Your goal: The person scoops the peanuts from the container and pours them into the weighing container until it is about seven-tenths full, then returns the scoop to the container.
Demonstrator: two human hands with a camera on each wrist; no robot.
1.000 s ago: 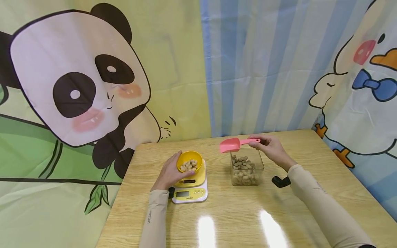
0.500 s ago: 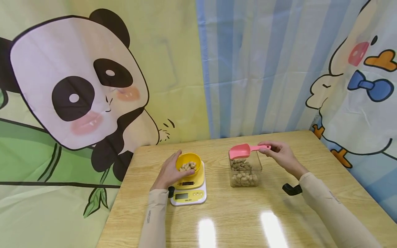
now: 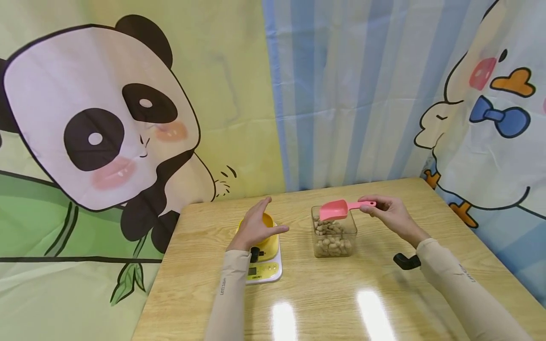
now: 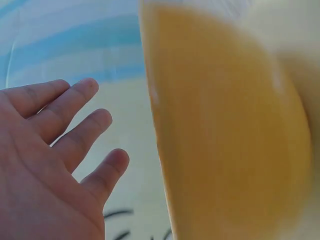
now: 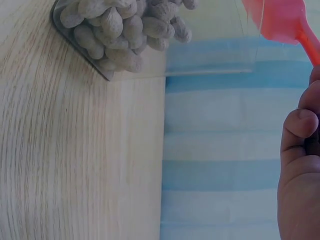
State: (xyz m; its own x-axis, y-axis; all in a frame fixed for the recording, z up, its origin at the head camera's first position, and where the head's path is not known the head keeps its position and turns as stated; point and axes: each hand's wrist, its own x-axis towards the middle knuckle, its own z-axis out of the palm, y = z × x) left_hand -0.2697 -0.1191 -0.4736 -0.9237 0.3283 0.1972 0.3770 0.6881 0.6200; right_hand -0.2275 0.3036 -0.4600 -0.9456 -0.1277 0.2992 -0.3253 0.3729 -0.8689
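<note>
My right hand (image 3: pixel 390 214) pinches the handle of a pink scoop (image 3: pixel 334 210), whose bowl is above the clear plastic box (image 3: pixel 333 246) of unshelled peanuts (image 3: pixel 337 228). In the right wrist view the peanuts (image 5: pixel 125 30) lie piled in the box, the scoop (image 5: pixel 282 20) over its top. My left hand (image 3: pixel 256 229) has its fingers and thumb spread, overlapping the yellow bowl (image 3: pixel 268 220) in the head view. The left wrist view puts that hand (image 4: pixel 55 145) apart from the bowl (image 4: pixel 225 130). The bowl sits on a yellow and white kitchen scale (image 3: pixel 273 255); its contents are hidden by the hand.
A wooden table (image 3: pixel 315 293) carries everything. The box stands to the right of the scale. Behind the table hangs a cartoon-printed curtain (image 3: pixel 332 104) with a panda and a duck. A black wrist mount (image 3: pixel 406 261) juts out below the right sleeve.
My left hand has let go of the bowl, shifting right and up across it. The right hand moved right with the scoop, bringing it over the box. The head view shifts slightly.
</note>
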